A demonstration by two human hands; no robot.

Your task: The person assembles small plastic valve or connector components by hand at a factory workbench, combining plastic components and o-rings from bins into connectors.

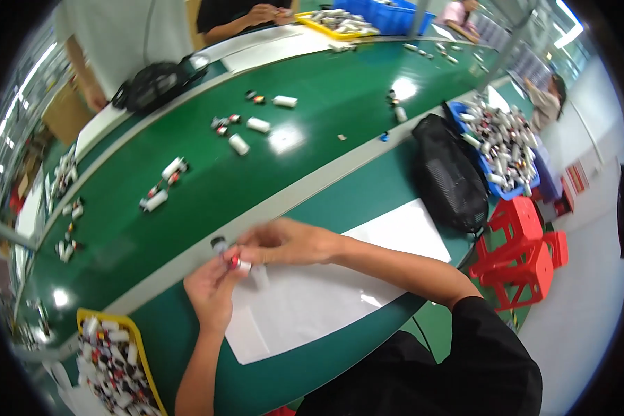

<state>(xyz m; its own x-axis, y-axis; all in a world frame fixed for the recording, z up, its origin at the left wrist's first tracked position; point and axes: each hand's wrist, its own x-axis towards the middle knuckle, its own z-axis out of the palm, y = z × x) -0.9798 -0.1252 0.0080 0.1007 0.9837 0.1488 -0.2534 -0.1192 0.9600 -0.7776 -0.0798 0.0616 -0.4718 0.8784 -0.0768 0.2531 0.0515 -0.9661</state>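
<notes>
My left hand (211, 291) is over the near table's edge, its fingers closed around a small part with a red band and a white end (241, 264). A piece with a dark grey cap (220, 244) sticks up beyond those fingers; whether it joins the red-banded part is unclear. My right hand (291, 241) comes in from the right, thumb and fingers pinched at the same small part, partly smeared by motion. Just below it a blurred white cylinder (260, 277) shows over the white sheet (312, 305); I cannot tell what supports it.
Several white cylinders with black and red parts (239, 144) lie scattered on the green conveyor (326, 90). A yellow basket (144, 353) of such parts stands at lower left, a blue bin (484, 163) at right. Nearby are a black bag (447, 177) and red stools (516, 222). Other people sit across.
</notes>
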